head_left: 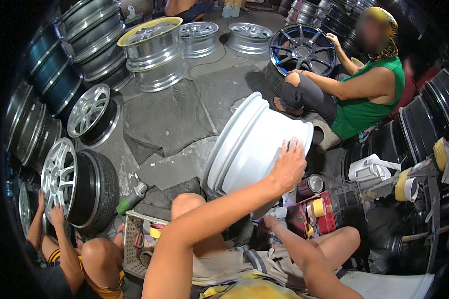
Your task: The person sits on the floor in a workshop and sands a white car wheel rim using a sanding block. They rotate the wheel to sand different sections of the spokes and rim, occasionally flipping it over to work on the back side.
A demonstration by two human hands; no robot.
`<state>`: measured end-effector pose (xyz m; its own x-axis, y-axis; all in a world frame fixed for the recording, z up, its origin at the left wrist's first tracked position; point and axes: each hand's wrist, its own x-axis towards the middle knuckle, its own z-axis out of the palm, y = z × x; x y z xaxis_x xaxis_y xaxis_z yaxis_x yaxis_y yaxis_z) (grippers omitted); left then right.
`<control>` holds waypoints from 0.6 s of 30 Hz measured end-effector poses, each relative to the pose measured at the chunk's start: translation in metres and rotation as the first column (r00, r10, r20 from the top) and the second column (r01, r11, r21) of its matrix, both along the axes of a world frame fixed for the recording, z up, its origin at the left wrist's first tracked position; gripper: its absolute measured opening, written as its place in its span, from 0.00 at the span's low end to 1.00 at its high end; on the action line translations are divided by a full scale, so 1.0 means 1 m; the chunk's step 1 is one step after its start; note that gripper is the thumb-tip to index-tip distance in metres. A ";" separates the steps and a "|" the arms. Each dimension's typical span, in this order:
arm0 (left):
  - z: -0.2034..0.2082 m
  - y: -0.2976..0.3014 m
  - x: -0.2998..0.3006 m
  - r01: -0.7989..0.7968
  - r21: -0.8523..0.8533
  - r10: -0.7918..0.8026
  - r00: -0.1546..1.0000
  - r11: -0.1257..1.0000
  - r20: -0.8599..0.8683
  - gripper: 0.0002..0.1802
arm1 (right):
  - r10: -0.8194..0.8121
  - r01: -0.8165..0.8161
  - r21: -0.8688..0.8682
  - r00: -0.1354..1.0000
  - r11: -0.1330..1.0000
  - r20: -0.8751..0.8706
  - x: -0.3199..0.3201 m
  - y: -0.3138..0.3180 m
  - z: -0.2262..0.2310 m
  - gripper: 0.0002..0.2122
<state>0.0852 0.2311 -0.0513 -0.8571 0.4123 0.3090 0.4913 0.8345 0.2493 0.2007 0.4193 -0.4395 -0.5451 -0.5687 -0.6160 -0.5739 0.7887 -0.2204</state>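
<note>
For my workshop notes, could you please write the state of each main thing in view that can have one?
White rim: tilted, touched by left hand
Right hand: held low, grip unclear
Yellow-edged rim: stacked on another rim
Crate: open-topped, holding things
Scissors: inside crate, open or shut unclear
Green-handled power tool: lying down, on or off unclear
Can: upright
Black spoked wheel: tilted, touched by co-worker
</note>
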 end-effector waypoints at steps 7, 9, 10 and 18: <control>0.002 -0.006 0.006 -0.016 0.075 0.018 0.999 0.997 -0.029 0.35 | -0.424 0.399 0.235 0.903 0.886 0.065 0.036 -0.027 0.045 0.25; 0.010 -0.005 0.002 0.002 0.057 0.001 0.999 0.998 -0.042 0.33 | -0.249 0.233 0.319 0.968 0.919 0.010 0.044 -0.036 0.051 0.18; 0.010 -0.003 0.001 0.023 0.113 -0.016 0.998 0.993 -0.060 0.30 | -0.280 0.260 0.299 0.960 0.918 0.027 0.045 -0.037 0.051 0.19; 0.016 -0.011 0.000 0.040 0.081 -0.035 0.998 0.996 -0.055 0.29 | -0.352 0.340 0.124 0.931 0.932 0.094 0.064 -0.037 0.020 0.27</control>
<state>0.0856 0.2201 -0.0349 -0.8229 0.4151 0.3880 0.5363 0.7932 0.2887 0.2648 0.3828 -0.4193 -0.6199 -0.2863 -0.7306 -0.2369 0.9559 -0.1735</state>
